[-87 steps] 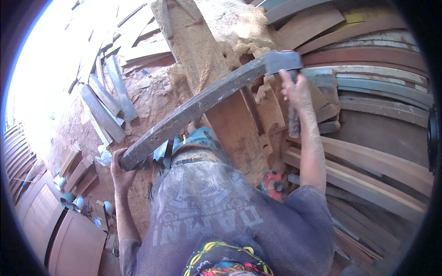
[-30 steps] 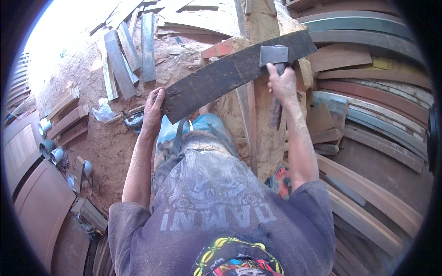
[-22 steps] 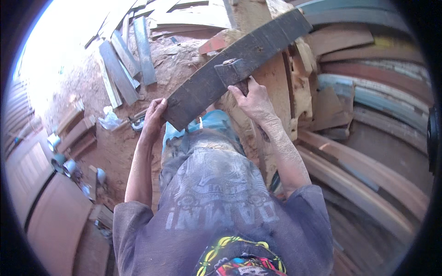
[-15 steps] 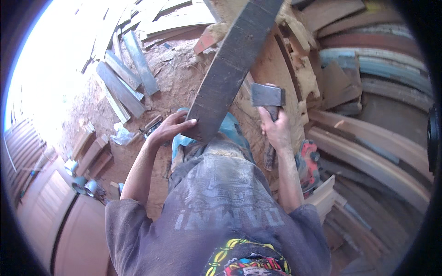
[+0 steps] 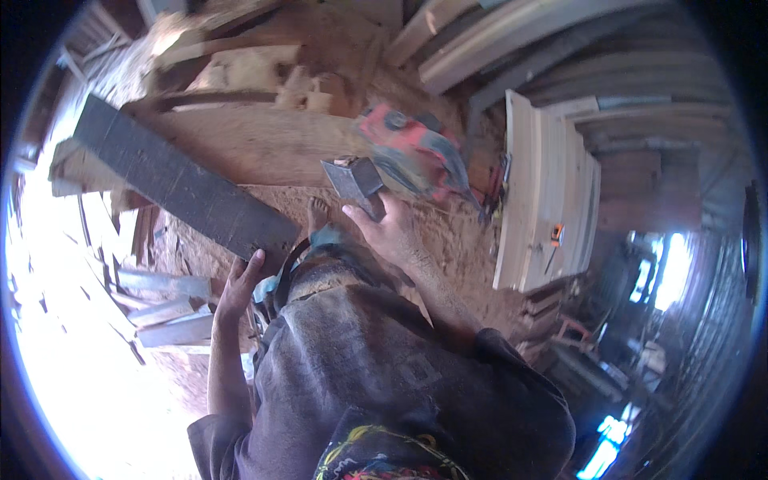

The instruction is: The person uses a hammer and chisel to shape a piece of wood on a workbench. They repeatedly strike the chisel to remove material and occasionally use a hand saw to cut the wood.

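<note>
1. The left hand point(image 5: 240, 282) sits at centre left of the frame, its grip clenched on the lower end of a long dark plank point(image 5: 180, 188); the fingers curl over the plank's edge.
2. The dark plank runs from that hand diagonally up toward the upper left of the frame, with its far end near the left rim.
3. The right hand point(image 5: 392, 232) is at the centre of the frame, its grip closed around the handle of a hatchet point(image 5: 356, 182).
4. The hatchet's grey metal head points up and left, just above the right hand and well apart from the plank's held end.
5. Just beyond the hatchet, right of centre in the upper half, lies a red power tool point(image 5: 412, 152) on the sawdust-covered ground point(image 5: 456, 240).
6. A broad pale board point(image 5: 256, 144) lies across the upper middle of the frame, behind the plank and the hatchet.
7. A bare foot point(image 5: 318, 214) shows between the two hands, on the sawdust.
8. At right of centre stands a stack of pale curved boards point(image 5: 548, 200).
9. More loose planks point(image 5: 172, 308) lie at lower left, partly washed out by bright light.
</note>
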`<state>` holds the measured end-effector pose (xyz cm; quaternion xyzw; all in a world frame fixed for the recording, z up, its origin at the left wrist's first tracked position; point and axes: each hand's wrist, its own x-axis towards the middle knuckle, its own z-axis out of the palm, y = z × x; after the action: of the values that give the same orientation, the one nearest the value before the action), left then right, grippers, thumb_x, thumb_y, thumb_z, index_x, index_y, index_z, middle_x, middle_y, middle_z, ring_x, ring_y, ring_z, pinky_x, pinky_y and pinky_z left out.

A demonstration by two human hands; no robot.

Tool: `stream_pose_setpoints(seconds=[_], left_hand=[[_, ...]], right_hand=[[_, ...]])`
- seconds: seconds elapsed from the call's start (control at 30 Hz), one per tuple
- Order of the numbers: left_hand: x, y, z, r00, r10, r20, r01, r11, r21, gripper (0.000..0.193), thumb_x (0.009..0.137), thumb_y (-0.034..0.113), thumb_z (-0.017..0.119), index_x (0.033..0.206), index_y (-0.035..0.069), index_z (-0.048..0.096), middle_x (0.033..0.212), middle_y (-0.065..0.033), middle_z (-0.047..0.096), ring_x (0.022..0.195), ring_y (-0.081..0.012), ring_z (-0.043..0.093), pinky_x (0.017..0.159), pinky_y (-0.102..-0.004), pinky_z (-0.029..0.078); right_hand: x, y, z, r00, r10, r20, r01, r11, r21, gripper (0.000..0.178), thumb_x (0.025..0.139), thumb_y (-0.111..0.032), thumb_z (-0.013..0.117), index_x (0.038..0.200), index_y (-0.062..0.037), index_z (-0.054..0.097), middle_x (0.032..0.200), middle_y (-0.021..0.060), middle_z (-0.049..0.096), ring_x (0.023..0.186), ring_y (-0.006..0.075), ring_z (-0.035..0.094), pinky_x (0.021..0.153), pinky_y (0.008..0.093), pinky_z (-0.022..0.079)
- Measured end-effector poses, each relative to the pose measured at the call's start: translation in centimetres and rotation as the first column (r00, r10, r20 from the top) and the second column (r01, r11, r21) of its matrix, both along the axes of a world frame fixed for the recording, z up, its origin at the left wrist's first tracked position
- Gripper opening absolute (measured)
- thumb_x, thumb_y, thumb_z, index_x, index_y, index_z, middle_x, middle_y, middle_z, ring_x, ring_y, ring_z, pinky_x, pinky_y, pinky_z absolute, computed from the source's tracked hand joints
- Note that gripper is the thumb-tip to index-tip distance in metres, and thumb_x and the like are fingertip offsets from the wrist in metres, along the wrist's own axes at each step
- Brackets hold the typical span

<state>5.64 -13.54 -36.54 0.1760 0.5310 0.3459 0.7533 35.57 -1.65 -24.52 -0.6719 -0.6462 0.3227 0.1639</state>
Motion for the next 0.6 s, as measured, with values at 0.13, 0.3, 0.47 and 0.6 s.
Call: stream_pose_setpoints(seconds=[0.13,0.3,0.47,0.6], left_hand=[[4.2,3.2,1.3,0.995,-0.09,0.05,0.092,0.996,-0.024,0.057,0.109,0.044,0.057,0.14,-0.004,0.055,0.129,-0.0175,0.068,0.118,-0.028,0.07,0.106,-0.0401,0.054],[8.3,6.9,1.0,0.968,-0.241,0.062,0.24,0.97,0.029,0.065,0.109,0.052,0.053,0.136,-0.007,0.058,0.122,-0.0202,0.073,0.114,-0.0291,0.072,0.101,-0.0417,0.055],[9.6,9.4,-1.0,0.959,-0.272,0.083,0.271,0.962,0.017,0.071,0.111,0.055,0.041,0.148,-0.005,0.046,0.136,-0.0239,0.066,0.123,-0.0351,0.067,0.11,-0.0476,0.049],[10.4,9.8,1.8,0.961,-0.274,-0.033,0.275,0.96,0.05,0.075,0.112,0.058,0.034,0.157,-0.001,0.039,0.151,-0.0229,0.056,0.14,-0.0351,0.055,0.117,-0.051,0.044]], right_hand=[[4.5,-1.9,1.5,0.959,-0.179,-0.22,0.217,0.962,0.167,0.039,0.093,-0.029,0.076,0.121,-0.0035,0.066,0.093,0.0209,0.075,0.089,0.039,0.075,0.078,0.0461,0.059],[12.5,-3.8,1.1,0.823,-0.47,-0.32,0.558,0.774,0.3,0.044,0.089,-0.039,0.085,0.109,-0.0033,0.071,0.093,0.0121,0.074,0.09,0.0225,0.073,0.082,0.0394,0.056],[22.9,-4.4,-1.6,0.653,-0.754,0.074,0.733,0.653,0.192,0.061,0.085,-0.057,0.084,0.104,-0.0004,0.07,0.088,0.009,0.072,0.083,0.0251,0.068,0.08,0.0413,0.055],[29.8,-6.3,-4.4,0.677,-0.73,0.09,0.683,0.67,0.291,0.063,0.085,-0.058,0.083,0.106,0.0003,0.07,0.09,0.0098,0.071,0.085,0.0261,0.068,0.081,0.0413,0.055]])
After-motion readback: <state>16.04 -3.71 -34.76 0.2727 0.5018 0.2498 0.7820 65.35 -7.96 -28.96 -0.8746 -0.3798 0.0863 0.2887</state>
